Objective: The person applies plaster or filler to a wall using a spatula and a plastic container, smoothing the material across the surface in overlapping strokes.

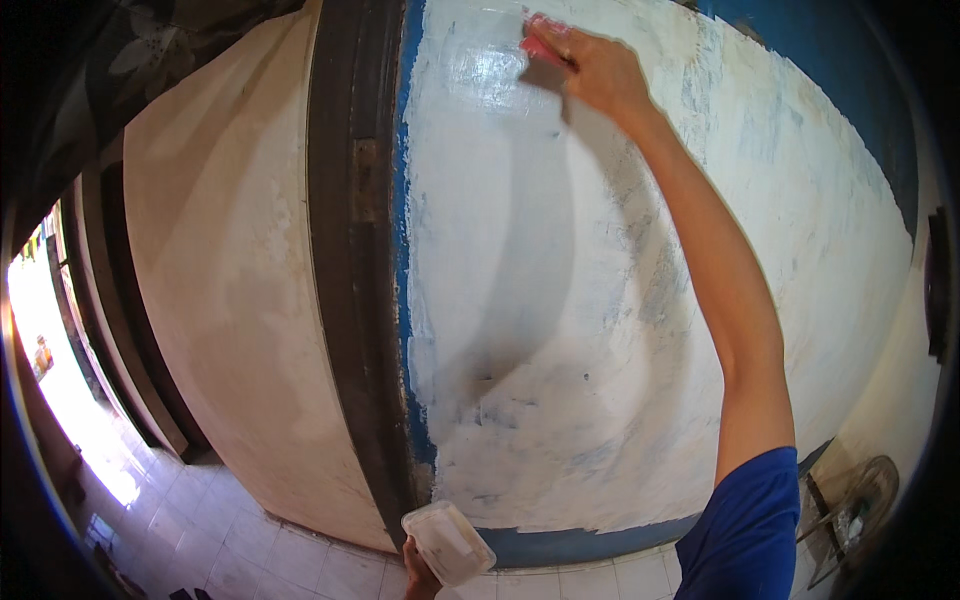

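High on the wall (650, 300), coated in patchy white over blue, my right hand (600, 70) grips a red-pink tool (545, 40), possibly a brush or scraper, against a glossy wet area. My arm is stretched up and casts a shadow below it. My left hand (418, 570) holds a pale rectangular plastic container (448, 540) low at the bottom of the view; its contents are hard to make out.
A dark wooden frame (355, 280) runs beside the white wall, with a cream panel (220, 300) to its left. A bright doorway (40, 310) is at far left. A wire fan-like object (860, 500) stands at lower right on the tiled floor (300, 560).
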